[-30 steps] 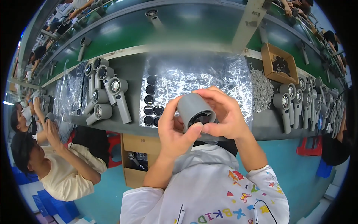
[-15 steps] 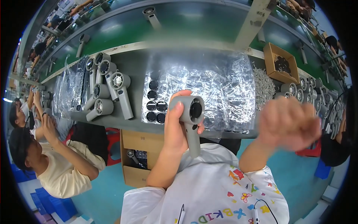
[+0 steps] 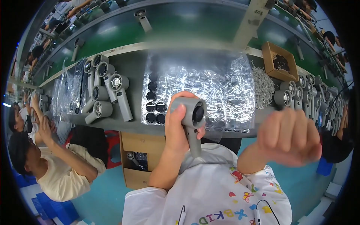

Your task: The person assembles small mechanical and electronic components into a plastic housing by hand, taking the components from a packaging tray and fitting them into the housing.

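My left hand (image 3: 175, 125) is wrapped around the head of a grey handheld fan (image 3: 192, 143). The fan is tilted, its handle pointing down toward my chest and its round opening with a dark centre turned to the right. To the right, apart from the fan, my right hand (image 3: 289, 138) is raised with its fingers curled closed. A small dark spot shows at its upper edge, and what the fingers hold, if anything, is hidden. Beyond the fan lies a clear plastic sheet (image 3: 210, 86) with several round black discs (image 3: 151, 107) along its left side.
Several grey fans (image 3: 122, 97) lie on the bench at left, beside plastic bags (image 3: 67, 93). At right are a heap of small grey parts (image 3: 263, 86), a cardboard box (image 3: 268, 56) of dark pieces, and more fans (image 3: 284, 98). An open carton (image 3: 131, 178) sits below; a co-worker (image 3: 56, 165) is at left.
My right hand has moved slightly down and is less blurred, its fingers still curled. The fan in my left hand has turned slightly. The whole view has shifted a little.
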Demonstrator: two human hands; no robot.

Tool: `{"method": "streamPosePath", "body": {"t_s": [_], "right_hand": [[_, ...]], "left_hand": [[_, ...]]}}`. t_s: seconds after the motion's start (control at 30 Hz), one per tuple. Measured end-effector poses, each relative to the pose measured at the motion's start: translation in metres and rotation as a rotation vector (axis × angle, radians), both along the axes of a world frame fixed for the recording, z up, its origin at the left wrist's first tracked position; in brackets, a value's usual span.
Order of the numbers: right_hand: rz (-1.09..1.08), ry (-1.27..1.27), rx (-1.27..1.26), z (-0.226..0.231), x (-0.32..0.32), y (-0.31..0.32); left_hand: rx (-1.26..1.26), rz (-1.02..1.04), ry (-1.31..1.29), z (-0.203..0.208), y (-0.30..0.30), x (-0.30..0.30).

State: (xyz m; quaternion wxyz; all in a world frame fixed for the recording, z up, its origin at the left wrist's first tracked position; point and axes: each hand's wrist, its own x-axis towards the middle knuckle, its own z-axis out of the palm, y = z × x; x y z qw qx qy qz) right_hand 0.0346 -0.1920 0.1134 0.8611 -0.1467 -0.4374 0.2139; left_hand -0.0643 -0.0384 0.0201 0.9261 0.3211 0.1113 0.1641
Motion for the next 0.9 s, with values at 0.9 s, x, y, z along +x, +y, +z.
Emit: {"method": "streamPosePath", "body": {"t_s": [0.9], "right_hand": [[-0.837, 0.350, -0.635, -0.128, -0.007, -0.087]], "left_hand": [[-0.890, -0.543, -0.439, -0.028, 0.002, 0.006]]}}
